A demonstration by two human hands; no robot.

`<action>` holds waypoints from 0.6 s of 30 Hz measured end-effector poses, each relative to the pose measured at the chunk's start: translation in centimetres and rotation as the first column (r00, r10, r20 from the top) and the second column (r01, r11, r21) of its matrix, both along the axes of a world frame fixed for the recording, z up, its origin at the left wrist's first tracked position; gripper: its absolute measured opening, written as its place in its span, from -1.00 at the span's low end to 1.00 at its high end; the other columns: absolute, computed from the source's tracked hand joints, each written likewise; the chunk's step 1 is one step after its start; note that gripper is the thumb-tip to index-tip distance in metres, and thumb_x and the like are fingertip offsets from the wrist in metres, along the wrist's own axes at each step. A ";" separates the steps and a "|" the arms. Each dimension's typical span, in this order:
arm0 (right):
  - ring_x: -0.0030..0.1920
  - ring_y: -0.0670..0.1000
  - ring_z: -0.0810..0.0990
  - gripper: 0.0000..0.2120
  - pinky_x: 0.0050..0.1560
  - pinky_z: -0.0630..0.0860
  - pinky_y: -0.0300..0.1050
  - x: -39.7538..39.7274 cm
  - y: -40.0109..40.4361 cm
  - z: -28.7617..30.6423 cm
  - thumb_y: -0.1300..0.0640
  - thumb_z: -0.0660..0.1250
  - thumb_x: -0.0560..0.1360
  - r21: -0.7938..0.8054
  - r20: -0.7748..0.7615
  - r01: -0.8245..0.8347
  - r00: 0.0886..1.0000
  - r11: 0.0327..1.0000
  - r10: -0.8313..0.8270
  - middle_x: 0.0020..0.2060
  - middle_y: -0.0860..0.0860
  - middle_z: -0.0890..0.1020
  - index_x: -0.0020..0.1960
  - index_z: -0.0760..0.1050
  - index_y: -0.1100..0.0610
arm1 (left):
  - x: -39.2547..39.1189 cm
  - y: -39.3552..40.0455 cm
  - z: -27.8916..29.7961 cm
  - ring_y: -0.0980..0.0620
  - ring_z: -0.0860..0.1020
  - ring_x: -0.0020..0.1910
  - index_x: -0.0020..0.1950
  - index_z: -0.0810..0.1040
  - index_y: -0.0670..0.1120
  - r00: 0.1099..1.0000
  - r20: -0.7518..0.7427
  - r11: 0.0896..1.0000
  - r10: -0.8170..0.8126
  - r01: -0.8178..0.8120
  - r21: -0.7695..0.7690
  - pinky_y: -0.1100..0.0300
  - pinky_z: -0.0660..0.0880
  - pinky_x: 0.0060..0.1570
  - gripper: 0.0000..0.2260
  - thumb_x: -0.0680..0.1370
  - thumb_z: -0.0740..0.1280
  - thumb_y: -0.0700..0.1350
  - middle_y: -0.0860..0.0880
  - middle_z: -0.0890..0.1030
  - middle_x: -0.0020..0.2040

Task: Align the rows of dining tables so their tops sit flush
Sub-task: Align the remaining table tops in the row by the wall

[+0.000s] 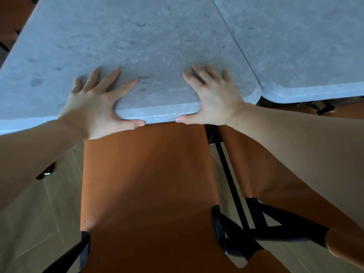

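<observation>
Your left hand (92, 107) and right hand (214, 99) lie flat, fingers spread, thumbs hooked under the stone-look table (137, 46) edge; it looks heavy, so push low and evenly.

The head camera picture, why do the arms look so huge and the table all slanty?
Head view: the wide lens stretches things near the edges, so the forearms balloon and the table top tilts; the left hand is slightly blurred, and the light is soft, without glare.
</observation>
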State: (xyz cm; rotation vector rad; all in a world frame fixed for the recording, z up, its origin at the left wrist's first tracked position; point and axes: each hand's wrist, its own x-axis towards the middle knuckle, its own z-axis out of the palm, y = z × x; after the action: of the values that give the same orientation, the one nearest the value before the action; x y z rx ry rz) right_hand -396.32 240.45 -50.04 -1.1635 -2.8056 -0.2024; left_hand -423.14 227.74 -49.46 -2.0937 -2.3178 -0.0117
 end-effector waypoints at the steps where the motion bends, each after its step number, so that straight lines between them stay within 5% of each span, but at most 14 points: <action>1: 0.52 0.26 0.28 0.22 0.38 0.24 0.47 -0.1 0.1 -0.1 -0.67 0.05 0.14 0.008 -0.004 -0.004 1.000 1.000 0.004 0.54 0.14 0.31 0.58 0.22 0.09 | 0.0 0.1 0.0 -0.15 -0.04 0.63 0.57 -0.12 0.39 1.000 -0.001 1.000 -0.003 0.003 0.002 -0.20 -0.02 0.56 0.03 0.14 -0.09 0.73 0.05 0.00 0.66; 18: 0.45 0.28 0.38 0.17 0.31 0.33 0.43 0.1 0.4 -0.6 -0.65 0.09 0.17 0.054 -0.066 -0.042 0.997 0.998 0.046 0.48 0.16 0.40 0.53 0.30 0.11 | 0.1 -0.1 0.2 -0.15 -0.04 0.63 0.57 -0.11 0.39 1.000 0.013 1.000 0.007 -0.007 -0.008 -0.20 -0.04 0.56 -0.01 0.18 -0.01 0.68 0.06 0.00 0.66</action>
State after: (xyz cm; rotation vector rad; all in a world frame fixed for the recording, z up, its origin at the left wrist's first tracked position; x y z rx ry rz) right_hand -396.18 240.85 -50.68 -1.0757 -2.7473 -0.2286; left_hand -423.03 227.62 -49.27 -2.0951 -2.3365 -0.0167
